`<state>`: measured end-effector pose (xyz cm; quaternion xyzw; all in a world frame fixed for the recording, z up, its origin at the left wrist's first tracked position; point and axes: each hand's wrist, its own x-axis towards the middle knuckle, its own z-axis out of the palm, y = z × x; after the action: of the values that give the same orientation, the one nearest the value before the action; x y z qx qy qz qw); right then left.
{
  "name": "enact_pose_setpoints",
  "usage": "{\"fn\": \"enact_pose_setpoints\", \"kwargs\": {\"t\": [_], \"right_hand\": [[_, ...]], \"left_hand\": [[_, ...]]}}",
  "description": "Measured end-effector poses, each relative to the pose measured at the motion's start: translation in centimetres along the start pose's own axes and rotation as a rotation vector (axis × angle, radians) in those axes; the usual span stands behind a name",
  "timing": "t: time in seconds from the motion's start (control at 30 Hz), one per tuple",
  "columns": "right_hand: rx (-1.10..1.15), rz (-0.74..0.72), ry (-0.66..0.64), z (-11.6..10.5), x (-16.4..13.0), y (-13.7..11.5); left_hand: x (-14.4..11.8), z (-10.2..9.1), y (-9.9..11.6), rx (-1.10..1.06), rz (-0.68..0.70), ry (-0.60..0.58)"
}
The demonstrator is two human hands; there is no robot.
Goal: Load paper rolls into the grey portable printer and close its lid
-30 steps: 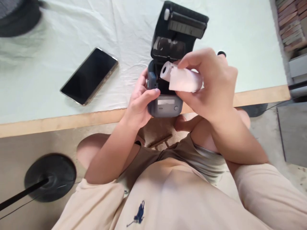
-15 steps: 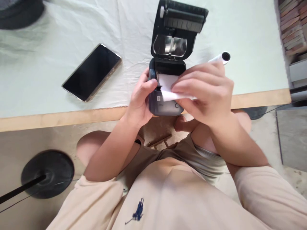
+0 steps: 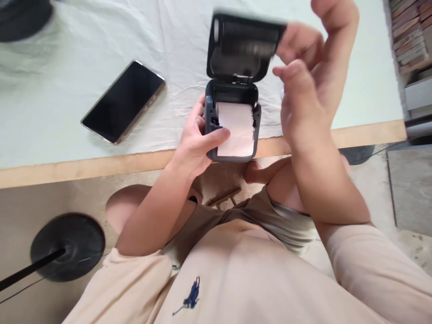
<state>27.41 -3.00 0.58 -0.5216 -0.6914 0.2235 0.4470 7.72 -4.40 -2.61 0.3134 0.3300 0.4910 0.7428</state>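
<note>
A small dark portable label printer [image 3: 209,121] is held at the table's front edge by my left hand [image 3: 194,146]. My left fingers wrap its left side, and the thumb presses on a white paper strip [image 3: 236,135]. This strip lies over the printer's front, its right edge ragged. The hinged lid [image 3: 232,63] stands raised and is blurred at the top. At the lid's upper right corner is my right hand [image 3: 313,76], fingers apart, some of them touching or just behind the lid's edge. It grips nothing that I can see.
A black smartphone [image 3: 124,101] lies on the pale cloth [image 3: 182,40] to the left. A dark round object [image 3: 23,18] sits at the upper left corner. Beside my left knee is a round black stand base [image 3: 67,247] with a pole. Bricks [image 3: 411,36] are stacked at far right.
My right hand has let go of the paper and moved up to the lid. The strip now lies flat over the printer's front. The lid has tipped slightly toward me.
</note>
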Motion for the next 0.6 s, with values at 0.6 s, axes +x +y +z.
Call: {"fn": "enact_pose_setpoints", "kwargs": {"t": [0.6], "right_hand": [[0.173,0.074,-0.241,1.5,-1.3,0.6]], "left_hand": [[0.4,0.3,1.2,-0.173,-0.067,-0.088]]}}
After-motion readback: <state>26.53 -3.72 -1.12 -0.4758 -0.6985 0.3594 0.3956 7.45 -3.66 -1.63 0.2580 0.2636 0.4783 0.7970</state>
